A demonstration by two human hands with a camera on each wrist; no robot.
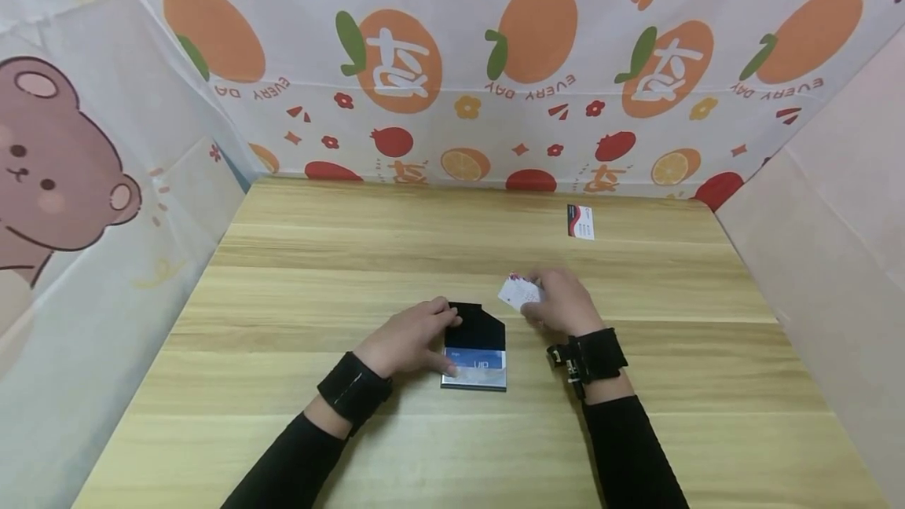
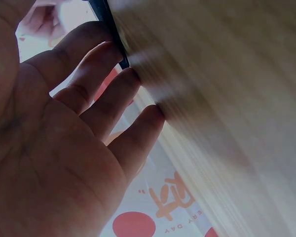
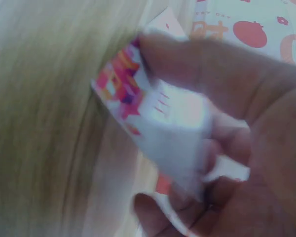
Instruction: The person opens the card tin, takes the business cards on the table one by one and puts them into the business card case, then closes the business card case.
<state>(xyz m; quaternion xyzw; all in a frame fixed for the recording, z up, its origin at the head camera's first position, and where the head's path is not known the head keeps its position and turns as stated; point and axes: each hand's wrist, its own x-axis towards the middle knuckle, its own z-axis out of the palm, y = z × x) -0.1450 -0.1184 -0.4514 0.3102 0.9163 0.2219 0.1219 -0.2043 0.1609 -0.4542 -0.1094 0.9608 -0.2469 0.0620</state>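
Observation:
An opened black card case (image 1: 479, 327) lies flat on the wooden table, its dark lid folded away from me. Blue and white cards (image 1: 484, 358) sit in its near part. My left hand (image 1: 413, 336) holds the case at its left side, thumb on the near part and fingers by the lid. The left wrist view shows these fingers (image 2: 121, 98) slightly bent, along the case's dark edge. Just right of the case, my right hand (image 1: 566, 303) pinches a white business card (image 1: 519, 291). A pink and orange pattern marks that card's corner (image 3: 123, 81) in the right wrist view.
Another business card (image 1: 580, 222), white with red and black, lies near the table's far right. A fruit-printed cloth (image 1: 467, 38) hangs behind the table (image 1: 318, 242). Cloth panels also stand at left and right, the left one with a bear (image 1: 64, 155).

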